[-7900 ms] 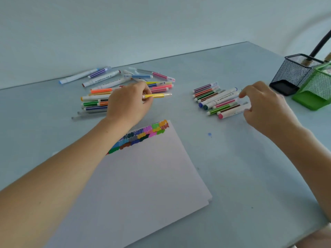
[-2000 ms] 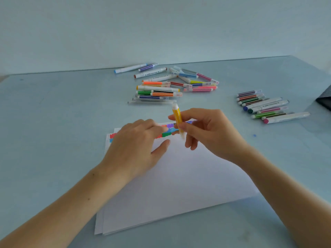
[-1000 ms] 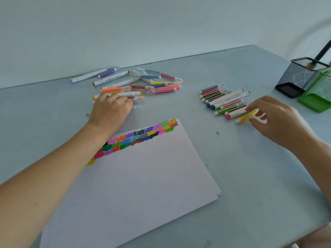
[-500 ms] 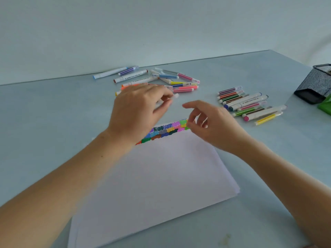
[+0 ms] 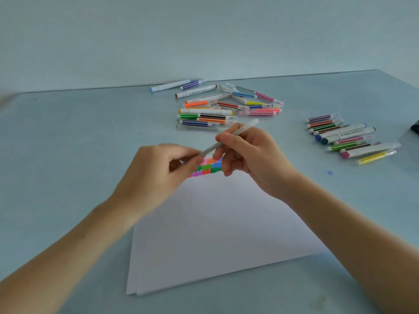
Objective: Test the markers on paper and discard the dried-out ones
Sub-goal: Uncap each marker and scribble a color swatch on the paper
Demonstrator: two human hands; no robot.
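I see the pale blue worktop (image 5: pixel 68 137) carrying a stack of white paper (image 5: pixel 215 234) near me, with coloured test scribbles (image 5: pixel 207 167) along its far edge. A loose heap of markers (image 5: pixel 226 107) lies far centre and a tidy row of markers (image 5: pixel 347 138) at right. Above the scribbles, my right hand (image 5: pixel 254 159) pinches a whitish marker (image 5: pixel 229 139) mid-barrel while my left hand (image 5: pixel 156 177) has its grip clamped on its lower end.
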